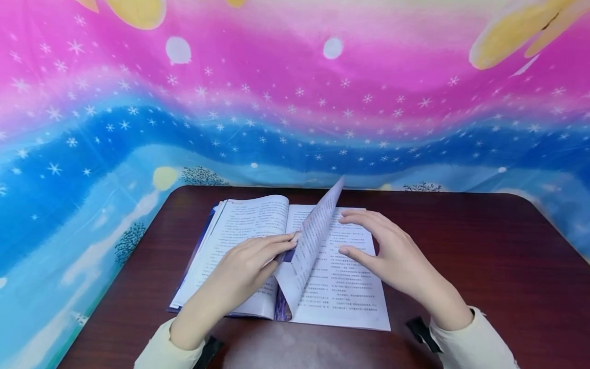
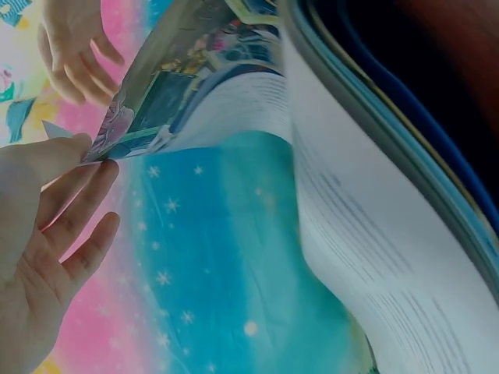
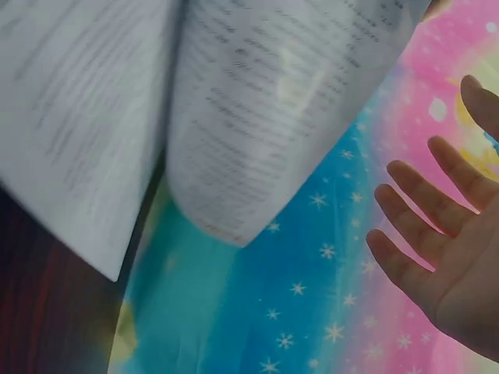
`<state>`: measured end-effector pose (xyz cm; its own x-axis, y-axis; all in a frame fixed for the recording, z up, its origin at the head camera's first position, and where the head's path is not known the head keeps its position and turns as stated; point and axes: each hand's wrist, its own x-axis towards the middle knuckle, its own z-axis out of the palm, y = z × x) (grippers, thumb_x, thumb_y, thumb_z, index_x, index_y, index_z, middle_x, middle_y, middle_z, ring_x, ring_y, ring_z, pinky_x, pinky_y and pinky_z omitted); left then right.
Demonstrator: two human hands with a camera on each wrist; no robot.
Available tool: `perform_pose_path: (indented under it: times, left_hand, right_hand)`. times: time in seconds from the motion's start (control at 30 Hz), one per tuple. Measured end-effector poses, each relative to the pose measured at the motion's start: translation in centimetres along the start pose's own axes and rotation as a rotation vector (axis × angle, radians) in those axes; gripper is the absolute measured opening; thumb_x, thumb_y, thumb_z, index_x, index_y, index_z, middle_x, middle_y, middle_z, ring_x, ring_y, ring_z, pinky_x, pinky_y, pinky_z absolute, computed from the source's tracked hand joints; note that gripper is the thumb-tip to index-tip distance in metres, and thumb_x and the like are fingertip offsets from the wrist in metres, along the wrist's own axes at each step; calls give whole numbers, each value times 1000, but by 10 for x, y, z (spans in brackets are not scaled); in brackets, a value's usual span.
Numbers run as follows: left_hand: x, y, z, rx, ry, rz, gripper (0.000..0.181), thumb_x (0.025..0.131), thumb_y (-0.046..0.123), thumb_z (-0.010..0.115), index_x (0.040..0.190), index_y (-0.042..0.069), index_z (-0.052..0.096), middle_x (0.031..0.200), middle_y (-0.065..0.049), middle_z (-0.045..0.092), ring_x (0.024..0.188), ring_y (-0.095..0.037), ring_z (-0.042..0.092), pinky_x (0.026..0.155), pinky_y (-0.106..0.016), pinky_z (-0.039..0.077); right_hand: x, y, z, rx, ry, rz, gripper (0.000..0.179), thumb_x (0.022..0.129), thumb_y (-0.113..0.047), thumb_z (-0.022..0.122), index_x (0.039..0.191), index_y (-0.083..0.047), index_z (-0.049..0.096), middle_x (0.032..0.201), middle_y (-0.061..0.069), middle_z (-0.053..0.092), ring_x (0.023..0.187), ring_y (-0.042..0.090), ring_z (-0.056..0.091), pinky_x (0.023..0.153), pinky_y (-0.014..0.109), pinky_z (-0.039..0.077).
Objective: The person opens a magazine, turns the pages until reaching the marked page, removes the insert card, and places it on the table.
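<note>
Head view: left hand [image 1: 239,274] pinches a lifted page [image 1: 313,241] of the open book [image 1: 341,287] mid-table [image 1: 484,266] — right hand [image 1: 392,256] hovers w/ fingers relaxed, holding nothing.

Part of the open book's [image 1: 281,261] left page is covered by the left hand [image 1: 244,271], and part of its right page by the raised page [image 1: 309,251]. The printed text is too small to be read from the head view and is blurred in both wrist views. The right hand [image 3: 452,234] is cut off by the right wrist view's edge.
</note>
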<state>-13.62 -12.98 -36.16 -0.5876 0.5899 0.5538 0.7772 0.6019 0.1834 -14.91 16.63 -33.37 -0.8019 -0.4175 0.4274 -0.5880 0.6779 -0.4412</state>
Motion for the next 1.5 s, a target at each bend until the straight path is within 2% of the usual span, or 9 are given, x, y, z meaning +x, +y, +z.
perform_pose_path:
  times: [0.17,0.37,0.67,0.97,1.2,1.5]
  left_hand:
    - [-14,-8,-5,-5,23,-24,60,79,-6,78,134,10,62,137,0,60,119,-20,61,94,-39,52]
    - [-28,-17,-14,24,54,-45,64,73,-7,82,132,9,63,135,-1,61,116,-20,62,89,-41,55]
    - [-46,-24,-27,88,40,-163,56,78,2,82,130,14,65,130,1,64,115,-20,63,90,-44,54]
    - [-63,-28,-38,142,23,-277,55,79,-1,80,129,16,65,125,-1,67,112,-24,65,88,-48,54]
    - [-77,-34,-44,165,-24,-369,54,79,1,80,129,13,65,123,-7,68,110,-30,65,86,-51,55]
    - [-92,-42,-50,155,-171,-502,59,83,4,79,137,10,57,116,-9,67,105,-30,66,81,-50,55]
  right_hand:
    - [-7,7,-1,-42,-6,6,49,84,-30,81,128,-18,63,134,-1,59,127,21,52,99,51,46]
    - [-14,17,-1,-95,-38,-28,50,83,-29,82,128,-15,64,132,2,60,125,23,54,99,52,45]
    - [-25,31,-1,-142,-71,-103,47,82,-27,82,125,-14,65,127,0,63,121,21,56,97,48,46]
    - [-40,42,0,-167,-131,-72,48,82,-28,83,125,-16,66,126,-2,63,119,20,58,94,50,50]
    - [-49,50,1,-171,-195,-60,42,82,-28,82,121,-18,68,127,-3,63,118,20,59,94,48,51]
    - [-62,59,0,-162,-323,-21,43,83,-29,81,123,-19,68,129,-2,63,119,22,58,95,49,49]
